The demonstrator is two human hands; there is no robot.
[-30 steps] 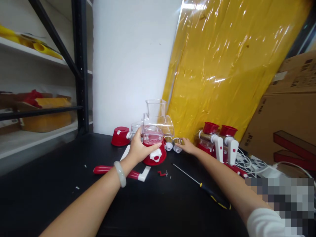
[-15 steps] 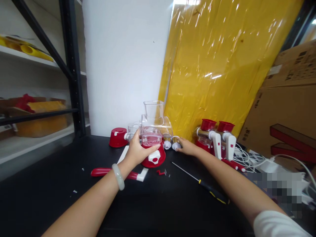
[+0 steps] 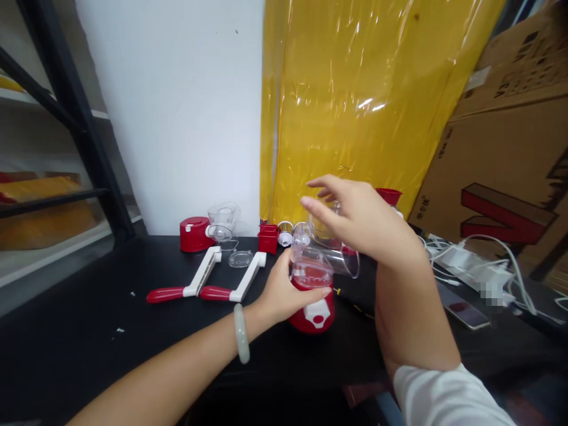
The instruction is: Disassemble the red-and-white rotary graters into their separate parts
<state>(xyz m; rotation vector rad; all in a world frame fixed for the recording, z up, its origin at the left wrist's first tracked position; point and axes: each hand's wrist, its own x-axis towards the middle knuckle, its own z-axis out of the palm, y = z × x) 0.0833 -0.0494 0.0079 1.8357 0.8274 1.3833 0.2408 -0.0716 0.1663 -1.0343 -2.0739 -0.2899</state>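
Observation:
A red base with a white knob (image 3: 313,313) carries a clear plastic housing (image 3: 344,260). My left hand (image 3: 284,290) is wrapped round the left side of the joint between base and housing, thumb across the front. Above the housing's upright part is my right hand (image 3: 355,216), fingers apart, partly hiding the clear plastic; whether it touches is unclear. Left of them lie two white cranks with red handles, one (image 3: 171,294) further left and one (image 3: 222,293) nearer. A screwdriver (image 3: 361,310) lies behind the red base, mostly hidden.
At the back stand another red base (image 3: 195,234), a clear part (image 3: 222,222), a red hopper (image 3: 268,238) and grater drums (image 3: 285,234). To the right are a phone (image 3: 465,307), white cables (image 3: 510,260) and a carton (image 3: 501,160). A shelf post (image 3: 75,118) rises at left.
The view has turned rightward. The red base and housing moved right and nearer with my left hand, and the housing is angled differently. My right hand left the drums and rose above the housing.

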